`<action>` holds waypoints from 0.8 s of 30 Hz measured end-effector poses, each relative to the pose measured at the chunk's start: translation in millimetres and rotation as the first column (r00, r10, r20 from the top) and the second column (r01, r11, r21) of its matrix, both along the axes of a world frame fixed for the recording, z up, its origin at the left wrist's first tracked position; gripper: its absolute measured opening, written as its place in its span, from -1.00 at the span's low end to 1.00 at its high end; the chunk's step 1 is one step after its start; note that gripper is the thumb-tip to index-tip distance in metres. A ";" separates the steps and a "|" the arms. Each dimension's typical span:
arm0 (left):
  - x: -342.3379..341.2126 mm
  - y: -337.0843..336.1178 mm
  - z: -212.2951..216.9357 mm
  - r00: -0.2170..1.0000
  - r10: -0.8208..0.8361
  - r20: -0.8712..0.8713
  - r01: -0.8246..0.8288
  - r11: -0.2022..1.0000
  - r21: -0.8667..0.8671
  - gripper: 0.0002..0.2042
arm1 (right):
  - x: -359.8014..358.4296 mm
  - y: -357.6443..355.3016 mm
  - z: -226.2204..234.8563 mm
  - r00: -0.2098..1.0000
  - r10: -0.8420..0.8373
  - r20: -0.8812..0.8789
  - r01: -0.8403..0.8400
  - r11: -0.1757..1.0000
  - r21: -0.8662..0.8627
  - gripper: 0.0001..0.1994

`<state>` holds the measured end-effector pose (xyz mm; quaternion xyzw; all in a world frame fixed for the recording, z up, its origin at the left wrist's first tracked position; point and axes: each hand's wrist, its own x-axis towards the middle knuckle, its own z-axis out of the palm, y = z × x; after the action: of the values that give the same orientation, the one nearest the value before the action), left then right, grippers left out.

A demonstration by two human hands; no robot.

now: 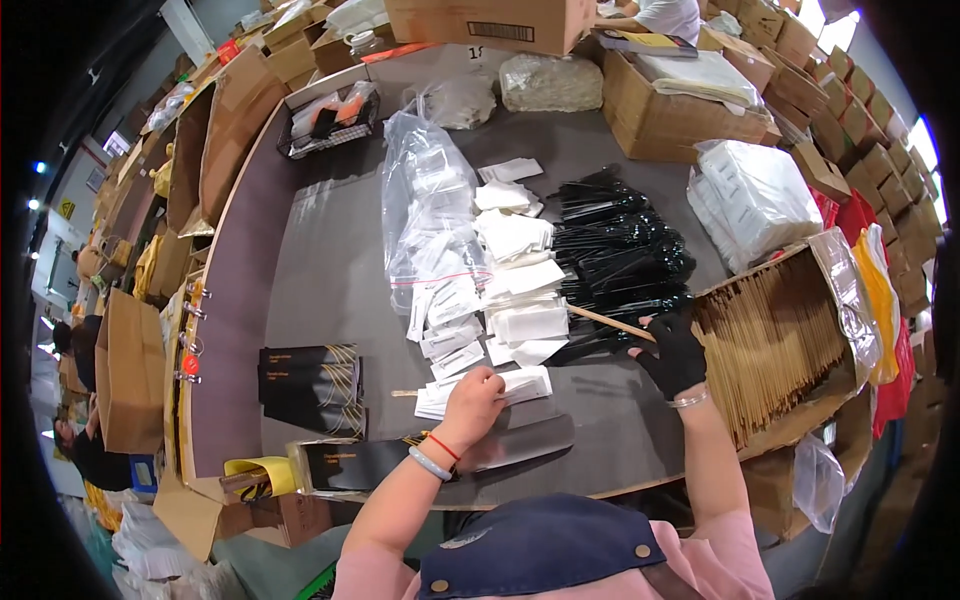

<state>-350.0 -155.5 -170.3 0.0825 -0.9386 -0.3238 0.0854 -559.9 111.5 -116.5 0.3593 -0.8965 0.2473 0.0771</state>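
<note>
My left hand [474,404], bare with a red cord and a pale bangle at the wrist, is closed at the edge of a small stack of white paper slips [527,384]. A short tan stick end [404,393] pokes out on the stack's left side. My right hand [676,356], in a black fingerless glove, pinches the near end of a thin wooden stick [610,322]. The stick slants across the edge of the white slip piles [528,285] and the heap of shiny black thin pieces [625,255].
Right of my right hand stands an open carton of tan sticks [775,340]. A clear plastic bag [430,200] lies left of the slips. Black printed sleeves [310,390] rest at the left front. A wrapped white bundle [750,200] and a wire basket [330,122] stand farther back.
</note>
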 end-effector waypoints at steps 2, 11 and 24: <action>-2.4 -0.3 2.5 0.999 -0.020 -0.027 0.019 0.998 -0.057 -0.78 | -9.2 -6.5 -5.0 1.000 0.025 0.004 -0.025 0.999 0.039 -0.57; 2.2 -1.9 25.4 0.998 0.023 -0.054 -0.020 0.998 0.062 -0.83 | -18.9 -5.2 -19.2 0.989 0.133 -0.065 -0.123 0.982 0.140 -0.58; 90.3 30.7 45.8 0.997 -0.053 0.051 0.064 0.964 -0.258 -0.64 | -12.7 -17.4 -23.9 0.963 0.250 -0.097 -0.240 0.965 0.107 -0.68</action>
<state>-259.6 -124.8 -124.5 0.0499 -0.9767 -0.1984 0.0653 -572.5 94.1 -140.4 0.4840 -0.8501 0.1925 0.0781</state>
